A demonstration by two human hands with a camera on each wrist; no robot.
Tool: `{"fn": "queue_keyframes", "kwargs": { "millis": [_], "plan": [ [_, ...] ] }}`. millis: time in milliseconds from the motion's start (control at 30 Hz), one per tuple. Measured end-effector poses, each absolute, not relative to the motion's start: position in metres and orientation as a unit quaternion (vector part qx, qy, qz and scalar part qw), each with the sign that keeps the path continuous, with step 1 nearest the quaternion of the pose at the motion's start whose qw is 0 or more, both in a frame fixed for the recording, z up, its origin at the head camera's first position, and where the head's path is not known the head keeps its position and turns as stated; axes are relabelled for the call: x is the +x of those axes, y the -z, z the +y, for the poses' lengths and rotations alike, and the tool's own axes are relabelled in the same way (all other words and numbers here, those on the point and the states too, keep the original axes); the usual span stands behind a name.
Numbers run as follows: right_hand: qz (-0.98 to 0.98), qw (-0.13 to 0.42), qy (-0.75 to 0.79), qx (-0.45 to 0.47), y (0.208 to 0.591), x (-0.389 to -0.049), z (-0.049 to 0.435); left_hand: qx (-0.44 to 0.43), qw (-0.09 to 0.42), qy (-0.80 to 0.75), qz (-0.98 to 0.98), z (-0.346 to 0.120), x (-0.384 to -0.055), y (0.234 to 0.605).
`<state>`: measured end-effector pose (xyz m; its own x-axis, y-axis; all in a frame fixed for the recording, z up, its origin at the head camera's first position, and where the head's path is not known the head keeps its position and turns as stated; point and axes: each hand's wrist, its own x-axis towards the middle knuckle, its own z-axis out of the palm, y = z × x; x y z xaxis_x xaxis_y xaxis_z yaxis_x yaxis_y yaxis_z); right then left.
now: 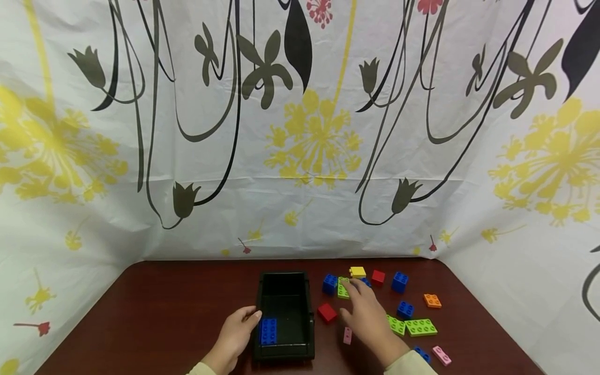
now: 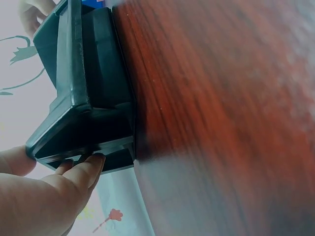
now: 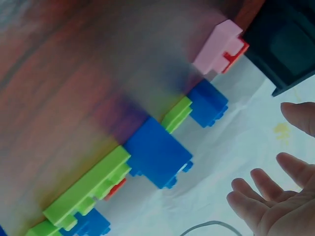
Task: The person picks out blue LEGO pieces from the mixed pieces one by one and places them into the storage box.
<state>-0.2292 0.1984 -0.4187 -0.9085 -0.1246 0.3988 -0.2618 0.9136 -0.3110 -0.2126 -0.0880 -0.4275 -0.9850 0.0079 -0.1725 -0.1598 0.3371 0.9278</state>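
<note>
A black plastic bin (image 1: 284,352) stands on the table, with a blue toy brick (image 1: 269,331) lying in its near left corner. My left hand (image 1: 234,333) grips the bin's left wall; in the left wrist view its fingers (image 2: 81,174) bend against the bin's side. To the right of the bin, my right hand (image 1: 367,315) hovers over loose bricks with spread fingers, holding nothing. Nearest its fingertips is a lime green brick (image 1: 343,288), beside a blue brick (image 1: 329,284). A red brick (image 1: 327,313) and a pink brick (image 1: 347,335) lie between that hand and the bin.
More bricks are scattered on the right: yellow (image 1: 358,272), red (image 1: 377,277), blue (image 1: 400,282), orange (image 1: 432,300), lime green (image 1: 421,327) and pink (image 1: 441,355). The right forearm partly covers some of them. A patterned cloth (image 1: 300,229) hangs behind the brown table (image 1: 164,312).
</note>
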Motion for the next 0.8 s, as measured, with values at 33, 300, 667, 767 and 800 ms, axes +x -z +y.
{"fn": "queue_keyframes", "kwargs": {
  "millis": [33,300,667,767,800],
  "plan": [
    [-0.96,0.188,-0.181,0.099,0.42,-0.23,0.199,-0.047,0.073,-0.575,0.814,-0.088,-0.213,0.427],
    [-0.969,0.166,-0.166,0.074,0.426,-0.234,0.206,-0.045,0.077,-0.576,0.812,-0.088,-0.212,0.426],
    [-0.982,0.115,-0.146,0.045,0.427,-0.24,0.214,-0.049,0.07,-0.574,0.815,-0.087,-0.211,0.426],
    [-0.983,0.104,-0.142,0.043,0.429,-0.242,0.216,-0.051,0.07,-0.574,0.814,-0.087,-0.212,0.426],
    [-0.984,0.102,-0.141,0.043,0.429,-0.243,0.217,-0.052,0.069,-0.574,0.814,-0.087,-0.212,0.426]
  ]
}}
